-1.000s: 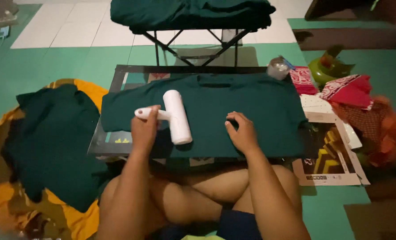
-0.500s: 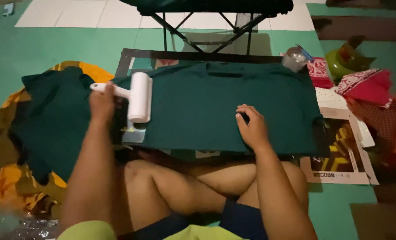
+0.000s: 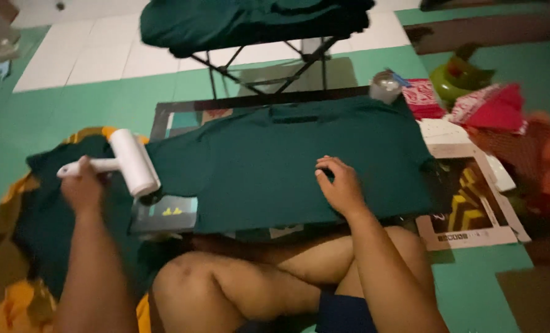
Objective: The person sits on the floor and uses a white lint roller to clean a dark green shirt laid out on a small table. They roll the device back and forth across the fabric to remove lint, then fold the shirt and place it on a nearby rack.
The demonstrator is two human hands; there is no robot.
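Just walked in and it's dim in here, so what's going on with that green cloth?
A person sits cross-legged on the floor at a low table with a dark green shirt spread flat across it. The left hand holds a white lint roller at the shirt's left edge, while the right hand presses the fabric down. Another dark green garment lies to the left.

Your arms bare, no sleeves showing. Your left hand [image 3: 82, 188], right hand [image 3: 341, 185]: no gloves. Legs bare; dark blue shorts [image 3: 344, 313].
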